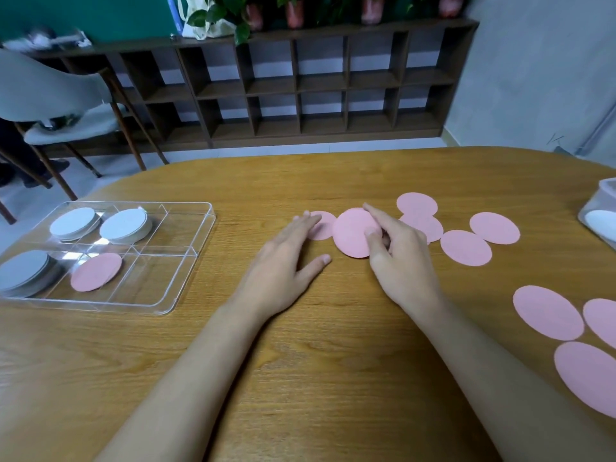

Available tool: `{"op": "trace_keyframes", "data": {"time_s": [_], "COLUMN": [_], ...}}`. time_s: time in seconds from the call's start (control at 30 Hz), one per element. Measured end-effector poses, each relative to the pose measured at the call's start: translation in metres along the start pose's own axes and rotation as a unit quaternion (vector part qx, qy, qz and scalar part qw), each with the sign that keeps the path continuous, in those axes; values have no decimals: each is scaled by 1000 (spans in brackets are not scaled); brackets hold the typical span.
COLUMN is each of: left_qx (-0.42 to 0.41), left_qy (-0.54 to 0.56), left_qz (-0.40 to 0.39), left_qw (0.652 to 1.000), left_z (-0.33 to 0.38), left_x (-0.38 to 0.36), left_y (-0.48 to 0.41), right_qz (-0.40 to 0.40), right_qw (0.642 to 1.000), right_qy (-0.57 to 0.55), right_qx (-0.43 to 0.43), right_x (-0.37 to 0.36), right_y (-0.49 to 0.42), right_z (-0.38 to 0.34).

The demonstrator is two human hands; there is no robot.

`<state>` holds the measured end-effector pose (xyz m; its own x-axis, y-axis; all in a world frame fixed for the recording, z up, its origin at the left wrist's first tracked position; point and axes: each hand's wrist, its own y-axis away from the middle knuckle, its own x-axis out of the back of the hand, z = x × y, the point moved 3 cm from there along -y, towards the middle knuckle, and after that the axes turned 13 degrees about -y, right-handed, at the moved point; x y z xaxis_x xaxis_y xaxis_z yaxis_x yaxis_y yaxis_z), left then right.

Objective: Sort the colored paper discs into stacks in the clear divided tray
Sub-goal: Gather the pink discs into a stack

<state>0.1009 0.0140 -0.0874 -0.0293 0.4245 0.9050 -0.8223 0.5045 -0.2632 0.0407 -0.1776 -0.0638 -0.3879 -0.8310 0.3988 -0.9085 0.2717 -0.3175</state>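
The clear divided tray (pixel 186 261) lies at the left of the wooden table. It holds two stacks of pale discs (pixel 125 225) at the back, a grey stack (pixel 23 270) at the front left, and a pink disc (pixel 96 271) beside that. My right hand (pixel 396 251) pinches a pink disc (pixel 351 233), tilted up off the table. My left hand (pixel 283 261) lies flat, fingers spread, fingertips on a smaller-looking pink disc (pixel 323 226). Several more pink discs (pixel 466 248) lie to the right.
Three pink discs (pixel 546 311) lie near the right front edge. A clear container with a white disc (pixel 600 221) stands at the far right edge. Beyond the table are a grey chair (pixel 66 105) and a dark cubby shelf (pixel 300 85).
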Motion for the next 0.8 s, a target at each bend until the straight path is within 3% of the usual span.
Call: {"op": "trace_keyframes", "data": {"time_s": [0.27, 0.43, 0.6, 0.8], "left_qx": [39, -72, -88, -59], "left_qy": [-35, -54, -35, 67], "left_qz": [58, 76, 185, 185], "left_qw": [997, 993, 978, 979], "left_z": [-8, 2, 10, 16], "left_x": [15, 23, 36, 34], "left_y": [2, 7, 11, 10], "right_qz": [13, 18, 20, -30], "right_qw": [1000, 1000, 999, 996], "right_qy": [2, -10, -40, -80], "right_qx": [-21, -3, 10, 22], "right_x": [3, 4, 4, -3], "right_y": [-1, -1, -1, 3], "right_z": [1, 1, 0, -5]}}
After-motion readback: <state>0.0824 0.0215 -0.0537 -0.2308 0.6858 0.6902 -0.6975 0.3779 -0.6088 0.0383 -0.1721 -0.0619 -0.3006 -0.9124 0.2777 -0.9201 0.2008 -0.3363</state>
